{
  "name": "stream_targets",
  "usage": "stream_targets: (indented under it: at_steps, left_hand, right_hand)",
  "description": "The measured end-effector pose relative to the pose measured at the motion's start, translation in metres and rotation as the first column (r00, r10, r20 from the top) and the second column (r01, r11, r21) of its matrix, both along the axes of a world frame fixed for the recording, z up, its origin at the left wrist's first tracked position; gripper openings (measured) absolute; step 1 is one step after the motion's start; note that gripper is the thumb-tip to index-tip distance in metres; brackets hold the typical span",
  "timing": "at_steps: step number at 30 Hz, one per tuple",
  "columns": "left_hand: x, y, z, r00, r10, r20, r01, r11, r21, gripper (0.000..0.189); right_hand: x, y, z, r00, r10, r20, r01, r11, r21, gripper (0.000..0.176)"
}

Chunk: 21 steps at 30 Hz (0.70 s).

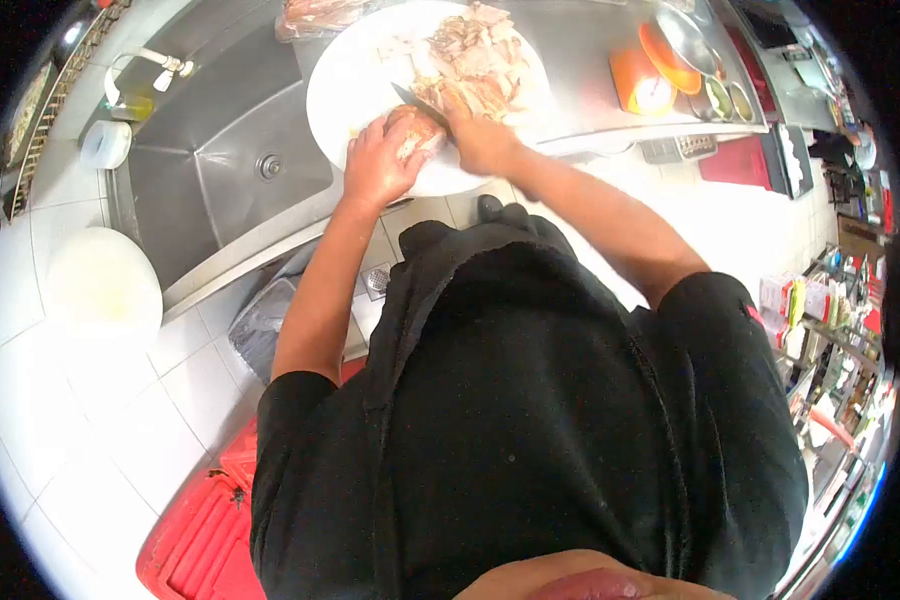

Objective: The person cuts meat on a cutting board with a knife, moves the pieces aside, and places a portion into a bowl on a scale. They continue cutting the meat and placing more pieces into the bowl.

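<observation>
Head view: 2 hands over 1 white board (345, 85). Left hand (378, 165) on piece of meat (417, 135); right hand (482, 140) grips knife (410, 97), blade near meat. Cut pieces (480, 60) on board. Sink (230, 150) beside board; worktop (582, 90) beneath.

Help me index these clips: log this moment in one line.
left hand: on meat | right hand: holds knife beside it | slices: piled on board | sink: left of board
</observation>
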<state>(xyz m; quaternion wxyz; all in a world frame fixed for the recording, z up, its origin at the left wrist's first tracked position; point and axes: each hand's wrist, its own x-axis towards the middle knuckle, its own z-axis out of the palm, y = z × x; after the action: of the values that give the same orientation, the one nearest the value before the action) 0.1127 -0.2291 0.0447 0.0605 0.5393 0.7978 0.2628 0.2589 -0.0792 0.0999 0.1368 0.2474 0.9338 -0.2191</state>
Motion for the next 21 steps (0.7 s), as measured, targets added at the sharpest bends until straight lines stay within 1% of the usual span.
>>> stream_targets:
  at_steps: [1, 2, 3, 4, 6, 9, 13, 16, 18, 19, 20, 21]
  left_hand:
    - [-0.001, 0.001, -0.001, 1.0, -0.012, 0.006, 0.012, 1.0, -0.003, 0.06]
    - [-0.002, 0.003, 0.0, 0.999, -0.029, -0.024, 0.029, 1.0, 0.003, 0.061]
    - [-0.002, 0.0, -0.001, 0.998, -0.035, -0.049, 0.035, 0.999, 0.009, 0.061]
    - [0.001, -0.004, 0.001, 0.997, -0.035, -0.071, 0.036, 0.999, 0.011, 0.061]
    - [0.005, -0.006, 0.006, 0.999, -0.03, -0.045, 0.03, 1.0, -0.004, 0.061]
    - [0.004, -0.005, 0.008, 0.999, -0.046, -0.02, 0.046, 0.999, 0.004, 0.061]
    - [0.005, -0.007, 0.011, 0.999, -0.044, -0.003, 0.044, 0.999, 0.002, 0.064]
    - [0.004, -0.009, 0.016, 0.998, -0.053, 0.046, 0.051, 0.998, 0.035, 0.069]
    - [0.004, -0.012, 0.017, 0.999, -0.02, 0.032, 0.018, 0.998, 0.052, 0.073]
    - [0.003, -0.014, 0.015, 1.0, -0.006, 0.026, 0.005, 0.998, 0.06, 0.075]
    - [0.002, -0.017, 0.012, 0.999, 0.017, 0.038, -0.019, 0.998, 0.064, 0.076]
    - [-0.001, -0.022, 0.009, 0.998, 0.039, 0.053, -0.043, 0.997, 0.065, 0.077]
  right_hand:
    - [0.003, 0.011, 0.004, 1.0, 0.024, -0.004, -0.024, 1.0, -0.013, 0.062]
    - [0.005, 0.023, 0.01, 0.998, 0.054, -0.011, -0.054, 0.998, -0.016, 0.061]
    - [0.011, 0.025, 0.018, 0.997, 0.08, -0.018, -0.08, 0.997, -0.019, 0.056]
    - [0.018, 0.032, 0.013, 0.996, 0.089, -0.022, -0.088, 0.996, 0.021, 0.054]
    - [0.026, 0.045, 0.0, 0.995, 0.094, -0.035, -0.091, 0.991, 0.095, 0.052]
    - [0.004, 0.064, -0.003, 0.99, 0.122, 0.069, -0.135, 0.965, 0.223, 0.053]
    - [-0.027, 0.086, 0.011, 0.998, 0.06, 0.032, -0.064, 0.99, 0.124, 0.044]
    - [-0.023, 0.088, 0.022, 0.996, 0.058, -0.061, -0.054, 0.997, 0.056, 0.044]
    - [-0.006, 0.089, -0.015, 0.971, 0.099, -0.22, -0.077, 0.992, 0.104, 0.042]
    - [-0.002, 0.083, -0.021, 0.948, 0.116, -0.297, -0.081, 0.989, 0.126, 0.042]
    - [0.002, 0.08, -0.025, 0.96, 0.06, -0.274, -0.044, 0.997, 0.064, 0.041]
    - [0.011, 0.065, -0.008, 0.97, 0.004, -0.243, -0.003, 1.0, 0.002, 0.04]
